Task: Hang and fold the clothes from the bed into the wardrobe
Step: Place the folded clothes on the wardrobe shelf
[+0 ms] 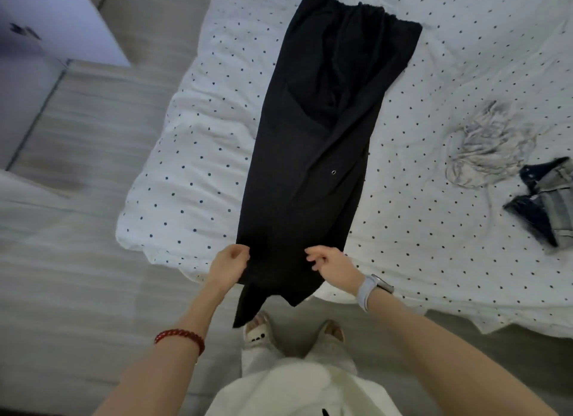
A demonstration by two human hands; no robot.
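Trousers (313, 155), black, folded lengthwise, flat on dotted bed (186, 167).

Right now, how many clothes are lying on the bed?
3. Black trousers lie flat in the middle, their hems held by both hands. A crumpled grey garment sits to the right. Jeans lie at the right edge. More may be out of view.

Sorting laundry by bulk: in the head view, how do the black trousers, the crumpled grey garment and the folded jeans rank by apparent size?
1. black trousers, by far the largest.
2. crumpled grey garment.
3. folded jeans, partly cut off by the frame edge, so this last ranking is unsure.
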